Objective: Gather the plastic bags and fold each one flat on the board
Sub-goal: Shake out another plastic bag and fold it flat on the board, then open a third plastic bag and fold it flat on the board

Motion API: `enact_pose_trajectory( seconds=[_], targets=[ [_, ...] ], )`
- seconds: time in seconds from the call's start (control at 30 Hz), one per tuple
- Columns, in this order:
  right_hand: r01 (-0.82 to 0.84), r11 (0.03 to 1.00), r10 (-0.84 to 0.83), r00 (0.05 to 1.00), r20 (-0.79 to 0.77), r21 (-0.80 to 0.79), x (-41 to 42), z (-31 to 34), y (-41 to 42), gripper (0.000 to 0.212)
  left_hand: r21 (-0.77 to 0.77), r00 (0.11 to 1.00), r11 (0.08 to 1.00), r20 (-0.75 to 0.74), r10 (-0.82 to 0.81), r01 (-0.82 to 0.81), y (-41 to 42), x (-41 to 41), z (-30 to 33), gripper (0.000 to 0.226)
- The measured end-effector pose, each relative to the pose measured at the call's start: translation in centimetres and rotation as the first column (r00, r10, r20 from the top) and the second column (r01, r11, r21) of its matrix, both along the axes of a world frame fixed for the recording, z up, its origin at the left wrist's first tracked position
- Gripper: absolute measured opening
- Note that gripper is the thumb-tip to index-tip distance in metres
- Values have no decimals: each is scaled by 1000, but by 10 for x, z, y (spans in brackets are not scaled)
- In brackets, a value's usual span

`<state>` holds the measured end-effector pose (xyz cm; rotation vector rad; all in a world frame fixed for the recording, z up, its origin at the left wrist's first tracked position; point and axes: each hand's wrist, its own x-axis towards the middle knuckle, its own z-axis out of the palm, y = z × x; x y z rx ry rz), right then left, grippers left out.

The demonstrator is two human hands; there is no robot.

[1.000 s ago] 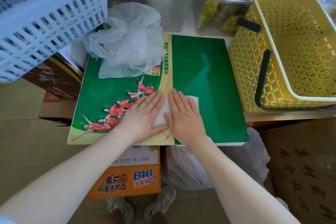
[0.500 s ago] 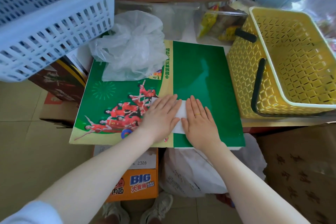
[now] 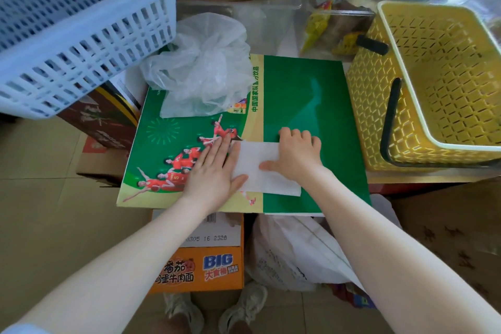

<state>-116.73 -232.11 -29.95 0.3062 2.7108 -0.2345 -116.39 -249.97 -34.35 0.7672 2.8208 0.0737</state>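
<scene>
A green printed board [image 3: 306,106] lies flat in front of me. A white plastic bag [image 3: 260,168], folded into a flat rectangle, rests near the board's front edge. My left hand [image 3: 214,168] lies flat, palm down, on the bag's left end, fingers spread. My right hand [image 3: 295,154] presses on the bag's right end with its fingers curled over the far edge and thumb flat on the bag. A crumpled translucent plastic bag [image 3: 200,68] sits loose at the board's far left corner.
A blue slotted basket [image 3: 81,24] overhangs at the far left. A yellow basket [image 3: 439,84] with black handles stands right of the board. Cardboard boxes, snack packets [image 3: 325,30] and a filled white bag [image 3: 292,252] crowd around and below the board.
My hands have moved apart on the folded bag, uncovering its middle. The right hand's fingers have curled over the bag's far right edge; the left hand has slid left.
</scene>
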Motion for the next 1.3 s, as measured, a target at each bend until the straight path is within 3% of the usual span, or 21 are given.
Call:
enact_pose_trajectory(
  seconds=[0.13, 0.2, 0.33, 0.43, 0.57, 0.63, 0.77, 0.9, 1.07, 1.13, 1.3],
  targets=[
    [44, 996, -30, 985, 167, -76, -1, 13, -1, 42, 80, 1000, 997, -23, 21, -19, 0, 9, 10, 59],
    [67, 990, -40, 978, 203, -127, 12, 16, 1, 38, 124, 1000, 992, -7, 15, -14, -2, 13, 17, 53],
    [161, 921, -135, 986, 98, -355, 51, 25, 16, 21, 382, 998, 922, 51, 47, -63, 11, 17, 54, 57],
    [211, 764, -351, 929, -119, -610, 78, 67, 44, 11, 572, 998, 818, 22, 62, -64, 32, 18, 91, 52],
    [76, 452, -663, 695, -277, -889, 103, 138, 88, 7, 769, 991, 637, -33, 127, -56, 67, 16, 135, 24],
    [39, 377, -765, 576, -288, -925, 102, 157, 115, 6, 786, 992, 612, 10, 129, -88, 86, 15, 149, 21],
    [262, 452, -841, 445, -309, -853, 80, 150, 172, 7, 777, 1000, 629, 13, -12, -3, 114, 15, 156, 22],
    [441, 380, -839, 535, -102, -813, 61, 127, 197, 17, 777, 993, 628, 97, -71, -31, 123, 16, 146, 26],
    [551, 673, -703, 683, -197, -493, 42, 124, 202, 22, 733, 990, 676, 138, -44, -72, 121, 11, 139, 18],
    [553, 713, -681, 692, -238, -431, 40, 122, 200, 24, 710, 989, 699, 142, -26, -84, 117, 8, 138, 18],
    [616, 686, -723, 639, -263, -388, 41, 111, 199, 25, 643, 978, 756, 206, -19, -121, 101, 10, 128, 19]
  ],
)
